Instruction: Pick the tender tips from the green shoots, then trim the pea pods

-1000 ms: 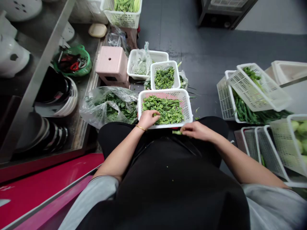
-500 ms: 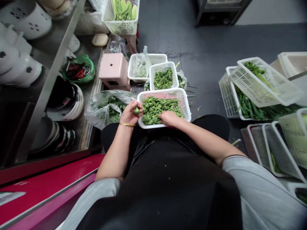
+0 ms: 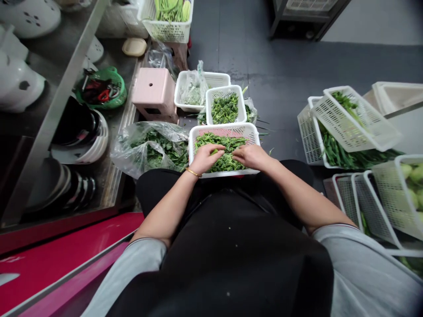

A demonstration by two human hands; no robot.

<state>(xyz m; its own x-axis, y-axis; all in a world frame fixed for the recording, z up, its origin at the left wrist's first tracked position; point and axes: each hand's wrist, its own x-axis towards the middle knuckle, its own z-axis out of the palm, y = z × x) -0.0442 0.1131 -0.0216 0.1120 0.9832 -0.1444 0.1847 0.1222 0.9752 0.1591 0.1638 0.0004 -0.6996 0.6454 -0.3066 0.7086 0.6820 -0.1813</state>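
Observation:
A white plastic basket of green florets on thin stems, like broccolini, sits between my knees. Over its left half is my left hand, palm down, with a gold-coloured bracelet at the wrist. A piece of green stem shows between its closed fingers. My right hand reaches in over the right side, its fingertips bent together at the greens and close to the left fingertips. Whatever lies between the right fingertips is hidden.
A smaller basket of florets stands just beyond. To the left are a clear bag of leafy greens, a pink stool and a metal shelf with bowls. Stacked vegetable baskets line the right side.
My left hand has moved right, from the basket's left rim to over the florets. My right hand has shifted slightly right, and both hands are now close together. The view has shifted a little.

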